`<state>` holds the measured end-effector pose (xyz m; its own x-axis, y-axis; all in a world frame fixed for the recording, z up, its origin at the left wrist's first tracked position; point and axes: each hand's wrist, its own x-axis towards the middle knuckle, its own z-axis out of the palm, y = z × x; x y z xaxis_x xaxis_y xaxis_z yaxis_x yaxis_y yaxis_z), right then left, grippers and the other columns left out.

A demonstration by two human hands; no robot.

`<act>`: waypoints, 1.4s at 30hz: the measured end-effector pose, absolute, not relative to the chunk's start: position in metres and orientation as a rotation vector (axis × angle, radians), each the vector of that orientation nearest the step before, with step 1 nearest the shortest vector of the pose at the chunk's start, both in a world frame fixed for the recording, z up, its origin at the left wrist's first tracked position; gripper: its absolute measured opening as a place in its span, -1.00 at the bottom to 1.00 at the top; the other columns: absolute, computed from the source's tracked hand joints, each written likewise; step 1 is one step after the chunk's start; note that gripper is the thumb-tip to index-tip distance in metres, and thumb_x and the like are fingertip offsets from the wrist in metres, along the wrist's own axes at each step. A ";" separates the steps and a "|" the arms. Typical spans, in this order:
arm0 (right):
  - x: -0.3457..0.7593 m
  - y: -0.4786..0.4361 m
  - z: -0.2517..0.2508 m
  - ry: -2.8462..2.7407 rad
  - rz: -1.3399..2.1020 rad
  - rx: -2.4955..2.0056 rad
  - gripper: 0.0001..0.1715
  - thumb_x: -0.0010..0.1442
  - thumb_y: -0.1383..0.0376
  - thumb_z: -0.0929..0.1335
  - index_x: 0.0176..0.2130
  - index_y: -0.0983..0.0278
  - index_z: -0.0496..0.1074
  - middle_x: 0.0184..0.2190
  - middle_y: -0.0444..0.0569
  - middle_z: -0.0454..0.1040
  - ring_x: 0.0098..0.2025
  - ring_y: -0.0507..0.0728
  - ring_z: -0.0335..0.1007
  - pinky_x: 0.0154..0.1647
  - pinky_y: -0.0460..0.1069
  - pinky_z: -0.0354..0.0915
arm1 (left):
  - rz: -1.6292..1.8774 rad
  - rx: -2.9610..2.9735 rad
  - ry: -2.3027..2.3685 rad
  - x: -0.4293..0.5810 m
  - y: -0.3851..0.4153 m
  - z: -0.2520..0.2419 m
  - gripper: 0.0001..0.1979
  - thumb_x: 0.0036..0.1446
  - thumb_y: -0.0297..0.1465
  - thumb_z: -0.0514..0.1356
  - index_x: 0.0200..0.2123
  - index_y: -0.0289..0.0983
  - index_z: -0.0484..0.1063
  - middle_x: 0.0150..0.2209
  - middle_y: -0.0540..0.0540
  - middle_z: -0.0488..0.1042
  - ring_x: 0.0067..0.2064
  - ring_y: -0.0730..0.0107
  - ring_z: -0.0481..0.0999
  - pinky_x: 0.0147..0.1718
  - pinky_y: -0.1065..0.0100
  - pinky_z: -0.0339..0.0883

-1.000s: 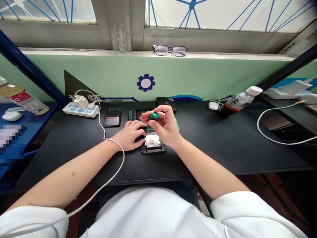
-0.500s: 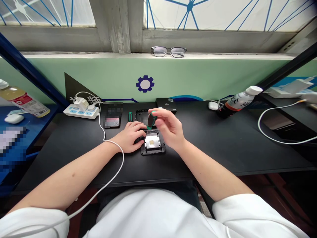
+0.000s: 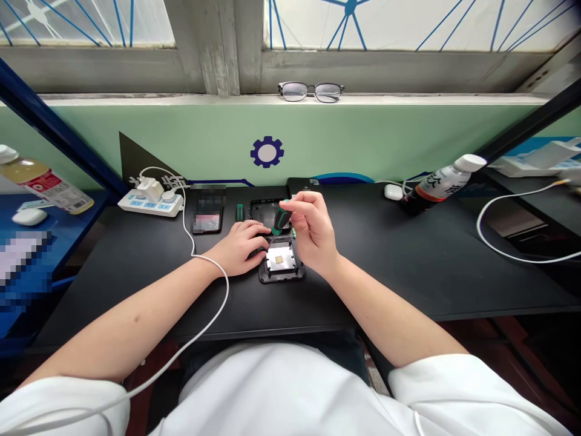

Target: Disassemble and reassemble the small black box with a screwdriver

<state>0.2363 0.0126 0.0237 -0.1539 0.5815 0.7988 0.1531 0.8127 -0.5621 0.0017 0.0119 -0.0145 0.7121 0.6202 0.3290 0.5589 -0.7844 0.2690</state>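
Note:
In my right hand (image 3: 314, 233) is a screwdriver (image 3: 282, 218) with a green and black handle, held by the fingertips. The handle tilts up to the right, and its thin shaft points down at the upper left part of a small opened black device (image 3: 282, 280). Inside that device lies a silvery plate (image 3: 287, 261) with a gold-coloured square on it. My left hand (image 3: 242, 247) rests at the device's left edge, fingers spread and slightly bent, fingertips close to the screwdriver's shaft. Whether the tip sits in a screw is too small to tell.
Behind the device lie a black cover (image 3: 261, 212), a second green and black handle (image 3: 240, 212) and a dark box (image 3: 302, 183). A phone (image 3: 209, 221) and power strip (image 3: 152, 204) are left. A white cable (image 3: 222, 303) crosses my left forearm. A bottle (image 3: 442, 184) stands right.
My right hand has turned a little and its fingers have curled in more. The screwdriver's handle now leans further right. My left hand stays at the device's edge.

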 end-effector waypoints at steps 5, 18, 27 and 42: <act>0.231 0.008 0.020 -1.626 0.591 -0.594 -0.79 0.46 0.17 0.42 0.05 0.09 0.38 0.09 0.08 0.56 0.18 0.24 0.58 0.02 0.17 0.61 | 0.633 2.712 0.954 0.003 0.012 -0.015 -0.86 0.39 -0.36 0.19 -0.11 -0.18 0.57 0.20 -0.25 0.54 0.35 -0.06 0.38 0.31 -0.17 0.28; 0.230 0.006 0.017 -1.632 0.486 -0.707 -0.66 0.50 0.23 0.28 0.19 0.07 0.48 0.10 0.09 0.43 0.13 0.23 0.51 0.04 0.22 0.56 | 0.644 2.672 0.970 0.007 0.012 -0.015 -0.85 0.38 -0.38 0.20 -0.12 -0.16 0.61 0.10 -0.20 0.59 0.34 -0.05 0.38 0.32 -0.15 0.29; 0.225 0.003 0.013 -1.586 0.670 -0.551 -0.67 0.45 0.20 0.42 0.17 0.05 0.43 0.01 0.00 0.55 -0.08 0.14 0.59 -0.04 0.13 0.60 | 0.667 2.642 0.966 0.009 0.011 -0.017 -0.82 0.37 -0.42 0.19 -0.14 -0.17 0.63 0.07 -0.20 0.60 0.30 -0.03 0.39 0.31 -0.16 0.31; 0.230 0.006 0.016 -1.685 0.383 -0.630 -0.64 0.52 0.28 0.26 0.19 0.05 0.48 0.00 0.06 0.37 0.02 0.19 0.49 -0.02 0.20 0.58 | 0.666 2.653 0.983 0.010 0.011 -0.017 -0.84 0.34 -0.43 0.22 -0.15 -0.17 0.63 0.05 -0.19 0.61 0.30 -0.05 0.41 0.30 -0.16 0.32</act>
<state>0.2305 0.0062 0.0162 -0.1172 0.5982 0.7928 0.1964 0.7965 -0.5719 0.0097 0.0110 -0.0165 0.6706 0.6624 0.3340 0.5557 -0.7468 0.3654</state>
